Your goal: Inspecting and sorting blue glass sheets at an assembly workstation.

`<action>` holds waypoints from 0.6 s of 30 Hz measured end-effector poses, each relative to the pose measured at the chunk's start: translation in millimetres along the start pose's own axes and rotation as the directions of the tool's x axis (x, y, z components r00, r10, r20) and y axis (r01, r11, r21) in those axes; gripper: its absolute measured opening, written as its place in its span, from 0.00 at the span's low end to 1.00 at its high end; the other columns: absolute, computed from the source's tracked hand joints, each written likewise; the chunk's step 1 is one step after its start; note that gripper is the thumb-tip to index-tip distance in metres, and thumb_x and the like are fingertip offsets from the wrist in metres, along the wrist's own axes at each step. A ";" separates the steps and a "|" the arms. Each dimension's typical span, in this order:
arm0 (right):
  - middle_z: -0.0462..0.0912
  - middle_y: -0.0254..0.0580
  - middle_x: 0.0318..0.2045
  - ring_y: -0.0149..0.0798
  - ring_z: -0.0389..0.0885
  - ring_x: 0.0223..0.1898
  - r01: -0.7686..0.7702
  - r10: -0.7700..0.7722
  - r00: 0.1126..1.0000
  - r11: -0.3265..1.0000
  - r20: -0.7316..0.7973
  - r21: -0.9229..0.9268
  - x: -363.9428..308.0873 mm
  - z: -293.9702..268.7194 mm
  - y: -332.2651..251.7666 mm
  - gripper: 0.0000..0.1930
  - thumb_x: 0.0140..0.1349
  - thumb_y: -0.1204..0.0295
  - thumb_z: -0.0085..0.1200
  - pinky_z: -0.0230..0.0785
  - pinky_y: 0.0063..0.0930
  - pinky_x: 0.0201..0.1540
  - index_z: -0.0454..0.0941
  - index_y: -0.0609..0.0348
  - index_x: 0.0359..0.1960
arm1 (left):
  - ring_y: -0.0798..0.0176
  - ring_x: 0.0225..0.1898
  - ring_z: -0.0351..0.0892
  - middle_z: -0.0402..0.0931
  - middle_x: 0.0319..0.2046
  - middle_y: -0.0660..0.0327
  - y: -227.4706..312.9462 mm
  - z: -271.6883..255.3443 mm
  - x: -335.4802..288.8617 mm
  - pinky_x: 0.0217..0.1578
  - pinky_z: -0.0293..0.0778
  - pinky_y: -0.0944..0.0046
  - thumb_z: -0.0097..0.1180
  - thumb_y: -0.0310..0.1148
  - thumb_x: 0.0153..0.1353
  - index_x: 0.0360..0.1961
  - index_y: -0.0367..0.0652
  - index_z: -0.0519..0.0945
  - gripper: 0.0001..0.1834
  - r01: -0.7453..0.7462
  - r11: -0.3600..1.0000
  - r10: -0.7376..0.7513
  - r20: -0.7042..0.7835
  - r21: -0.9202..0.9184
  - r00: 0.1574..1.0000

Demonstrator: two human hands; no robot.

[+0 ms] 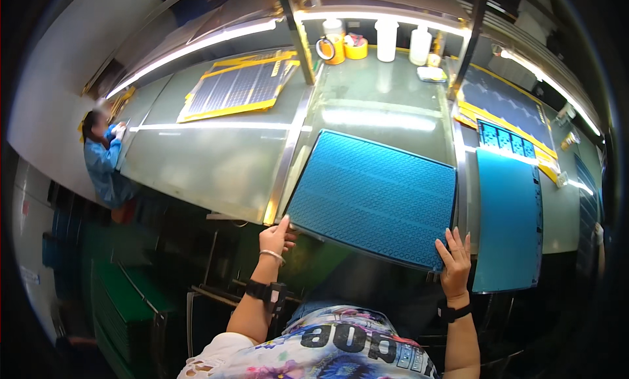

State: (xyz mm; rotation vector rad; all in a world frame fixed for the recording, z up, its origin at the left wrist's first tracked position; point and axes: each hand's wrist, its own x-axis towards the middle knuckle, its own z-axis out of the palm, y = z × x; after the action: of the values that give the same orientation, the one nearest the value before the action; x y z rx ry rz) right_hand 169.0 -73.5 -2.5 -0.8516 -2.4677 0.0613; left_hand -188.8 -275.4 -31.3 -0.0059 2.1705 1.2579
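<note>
A blue rectangular panel (377, 192) with a dark rim and a fine pattern of small round shapes lies tilted across the bench, its near edge jutting past the bench front. My left hand (278, 239) grips its near left corner, thumb at the edge and the other fingers curled below. At the near right corner, my right hand (454, 261) rests against the panel's edge with fingers stretched out and apart. A second, plain blue sheet (506, 218) lies to the right of my right hand, also overhanging the front.
Metal posts (296, 35) divide the bench. Dark gridded panels with yellow borders (236, 84) lie left and back right. White bottles (386, 41) and yellow tape rolls (356, 48) stand at the back. A person in blue (105, 159) works at far left. Green stacked sheets (128, 300) sit below left.
</note>
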 end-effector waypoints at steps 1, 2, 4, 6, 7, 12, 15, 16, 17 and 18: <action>0.77 0.46 0.49 0.51 0.71 0.55 0.039 -0.037 0.999 0.997 -0.034 0.064 9.0 -16.5 -4.4 0.15 0.53 0.81 0.47 0.52 0.51 0.63 0.80 0.56 0.41 | 0.67 0.14 0.76 0.78 0.18 0.58 1.1 -0.4 0.7 0.14 0.68 0.70 0.58 0.47 0.56 0.24 0.35 0.79 0.22 -0.020 0.993 0.017 -0.021 -0.118 1.000; 0.79 0.46 0.46 0.51 0.74 0.53 0.078 -0.070 0.995 0.990 -0.069 0.121 19.0 -33.3 -8.8 0.13 0.53 0.81 0.48 0.54 0.51 0.63 0.81 0.57 0.38 | 0.67 0.14 0.75 0.77 0.17 0.59 5.2 -0.2 4.1 0.14 0.66 0.70 0.57 0.44 0.57 0.25 0.36 0.78 0.19 -0.037 0.972 0.029 -0.037 -0.234 0.999; 0.82 0.44 0.39 0.48 0.79 0.46 0.097 -0.089 0.979 0.995 -0.186 0.035 44.5 -71.5 -6.6 0.09 0.55 0.81 0.48 0.56 0.51 0.61 0.80 0.59 0.35 | 0.71 0.14 0.69 0.72 0.14 0.64 53.4 -10.9 -16.4 0.16 0.65 0.71 0.51 0.35 0.62 0.25 0.39 0.77 0.13 -0.485 0.827 0.441 -0.206 -0.285 0.874; 0.83 0.42 0.33 0.39 0.81 0.38 0.061 0.103 0.934 0.898 -0.343 0.436 72.6 -104.6 -3.4 0.06 0.59 0.78 0.48 0.65 0.40 0.55 0.79 0.61 0.33 | 0.71 0.23 0.71 0.73 0.21 0.62 108.2 -52.1 -46.5 0.25 0.66 0.72 0.44 0.32 0.65 0.30 0.36 0.77 0.12 -0.882 0.456 0.759 -0.465 -0.119 0.455; 0.82 0.41 0.31 0.35 0.79 0.35 -0.140 0.334 0.901 0.829 -0.279 0.542 95.7 -116.9 -10.0 0.05 0.60 0.76 0.49 0.66 0.34 0.49 0.78 0.62 0.32 | 0.68 0.29 0.73 0.75 0.26 0.59 127.5 -57.6 -71.2 0.31 0.68 0.68 0.44 0.34 0.65 0.32 0.35 0.77 0.13 -0.945 0.328 0.802 -0.526 -0.010 0.284; 0.81 0.44 0.35 0.33 0.77 0.35 -0.409 0.531 0.844 0.544 0.077 0.732 131.1 -75.5 86.0 0.17 0.61 0.63 0.54 0.68 0.27 0.39 0.75 0.65 0.42 | 0.42 0.64 0.54 0.62 0.60 0.50 156.7 38.8 -80.0 0.61 0.51 0.45 0.55 0.55 0.54 0.58 0.45 0.69 0.34 -0.930 -0.179 0.904 0.427 0.322 -0.027; 0.78 0.51 0.44 0.46 0.77 0.45 -0.546 0.598 0.801 0.749 -0.028 0.376 95.3 -55.2 112.4 0.26 0.57 0.60 0.58 0.69 0.33 0.47 0.69 0.62 0.53 | 0.43 0.69 0.38 0.46 0.67 0.53 97.3 84.8 -33.5 0.61 0.42 0.35 0.56 0.61 0.49 0.63 0.54 0.64 0.42 -0.879 -0.153 0.686 0.688 0.453 0.235; 0.78 0.51 0.44 0.45 0.77 0.44 -0.527 0.603 0.784 0.772 -0.147 0.355 66.7 -56.8 125.6 0.25 0.54 0.62 0.60 0.69 0.35 0.46 0.71 0.60 0.51 | 0.43 0.69 0.37 0.45 0.68 0.53 76.9 91.5 -22.4 0.61 0.40 0.33 0.55 0.61 0.50 0.63 0.54 0.62 0.42 -0.849 -0.135 0.607 0.720 0.511 0.336; 0.78 0.49 0.42 0.45 0.77 0.43 -0.625 0.665 0.703 0.746 -0.250 0.228 33.1 -67.8 135.6 0.22 0.52 0.64 0.62 0.70 0.35 0.45 0.73 0.58 0.47 | 0.43 0.69 0.37 0.45 0.68 0.53 65.4 95.0 -19.2 0.61 0.40 0.33 0.55 0.61 0.50 0.63 0.54 0.62 0.42 -0.866 -0.148 0.600 0.739 0.478 0.305; 0.77 0.47 0.38 0.45 0.77 0.39 -0.658 0.638 0.627 0.741 -0.447 0.136 -5.5 -77.1 147.1 0.20 0.51 0.64 0.62 0.69 0.36 0.41 0.73 0.59 0.42 | 0.42 0.69 0.38 0.46 0.68 0.53 56.7 99.5 -16.9 0.60 0.40 0.33 0.53 0.63 0.49 0.64 0.54 0.62 0.43 -0.837 -0.119 0.643 0.683 0.535 0.345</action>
State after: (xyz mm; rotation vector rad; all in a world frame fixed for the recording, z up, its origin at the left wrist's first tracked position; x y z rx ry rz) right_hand 293.3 31.6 31.0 -1.5452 -1.6063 0.0517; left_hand -141.5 -171.3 -13.3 2.0565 2.3134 0.2612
